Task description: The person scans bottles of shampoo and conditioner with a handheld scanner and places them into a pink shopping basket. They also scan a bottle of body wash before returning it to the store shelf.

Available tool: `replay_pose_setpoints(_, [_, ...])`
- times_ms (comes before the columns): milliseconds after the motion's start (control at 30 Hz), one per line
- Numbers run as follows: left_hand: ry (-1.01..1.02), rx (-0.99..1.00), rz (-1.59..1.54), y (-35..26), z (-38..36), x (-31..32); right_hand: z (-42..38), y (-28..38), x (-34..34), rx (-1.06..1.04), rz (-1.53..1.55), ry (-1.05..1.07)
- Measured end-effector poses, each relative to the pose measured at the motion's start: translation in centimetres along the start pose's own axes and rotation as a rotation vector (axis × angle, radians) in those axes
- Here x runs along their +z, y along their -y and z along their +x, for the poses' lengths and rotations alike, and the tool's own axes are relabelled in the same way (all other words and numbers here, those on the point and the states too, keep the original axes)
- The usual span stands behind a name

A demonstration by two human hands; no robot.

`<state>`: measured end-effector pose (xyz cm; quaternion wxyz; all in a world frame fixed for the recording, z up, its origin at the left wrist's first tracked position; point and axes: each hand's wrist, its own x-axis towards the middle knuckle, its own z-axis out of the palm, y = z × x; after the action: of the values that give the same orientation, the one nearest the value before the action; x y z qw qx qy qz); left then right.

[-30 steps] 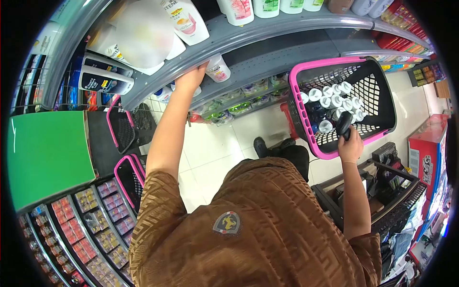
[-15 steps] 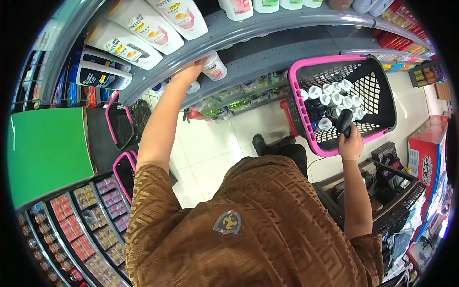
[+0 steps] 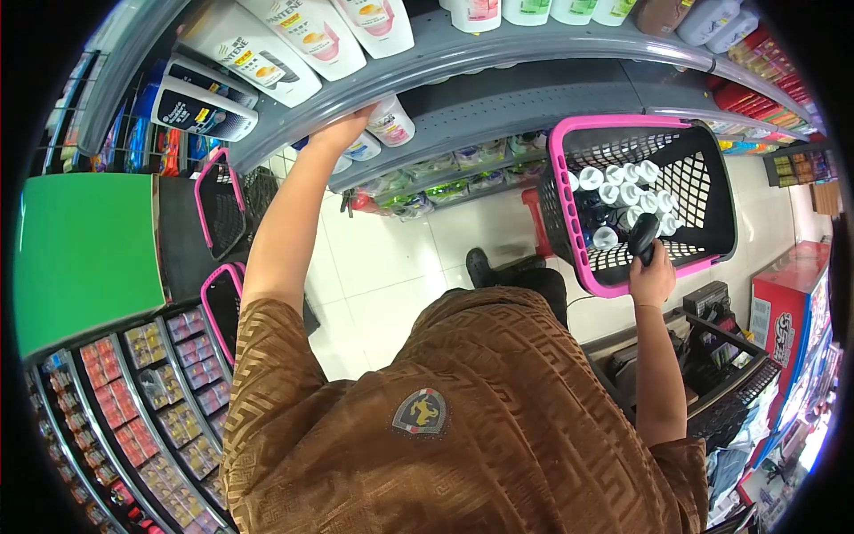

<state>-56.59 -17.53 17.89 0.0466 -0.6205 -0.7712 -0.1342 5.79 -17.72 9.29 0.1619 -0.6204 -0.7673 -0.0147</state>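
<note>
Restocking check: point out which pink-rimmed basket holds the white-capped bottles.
The pink-rimmed basket on the right, beside the right hand gripping a scanner; the left ones look empty.

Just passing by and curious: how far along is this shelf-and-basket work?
Done: the pink basket already holds many white-capped bottles. In hand: the left hand is at a bottle under the grey shelf; the right hand holds a black scanner. Left: more bottles on the shelves.

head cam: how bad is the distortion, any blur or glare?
Head view: strong fisheye, the grey shelf bows into an arc, black vignette at corners; left hand and right hand sharp; mild glare on the floor tiles.
</note>
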Motion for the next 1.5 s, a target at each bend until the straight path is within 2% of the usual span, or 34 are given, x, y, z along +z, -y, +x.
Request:
replay_pose_setpoints(133, [0.007, 0.008, -0.001, 0.4, 0.4, 0.3, 0.0, -0.2, 0.2, 0.022, -0.035, 0.029])
replay_pose_setpoints(200, [0.085, -0.027, -0.114, 0.4, 0.4, 0.2, 0.0, -0.3, 0.2, 0.026, -0.028, 0.03])
replay_pose_setpoints(300, [0.14, -0.076, -0.073, 0.3, 0.4, -0.1, -0.1, -0.2, 0.2, 0.028, -0.016, 0.036])
replay_pose_setpoints(400, [0.087, -0.027, -0.125, 0.7, 0.5, 0.4, -0.1, -0.3, 0.3, 0.028, -0.019, 0.014])
replay_pose_setpoints(533, [0.142, -0.071, -0.039, 0.8, 0.5, 0.4, -0.1, 0.0, 0.0, 0.022, -0.009, 0.011])
replay_pose_setpoints(800, [-0.001, -0.055, -0.032, 0.0, 0.2, 0.3, -0.1, -0.1, -0.1, 0.022, -0.009, 0.016])
replay_pose_setpoints(1000, [-0.022, -0.017, 0.002, 0.7, 0.3, 0.9, -0.2, -0.5, 0.3, 0.006, -0.017, -0.002])
replay_pose_setpoints(1233, [0.019, -0.013, 0.024, 1.1, 0.5, 0.9, -0.1, -0.2, 0.1, 0.01, 0.001, -0.006])
replay_pose_setpoints(1300, [0.126, -0.059, -0.09, 1.3, 0.5, 0.7, -0.2, -0.4, 0.2, 0.007, 0.001, -0.01])
replay_pose_setpoints(1500, [0.117, -0.049, -0.091, 0.9, 0.4, 0.2, -0.2, -0.4, 0.3, 0.014, 0.0, 0.007])
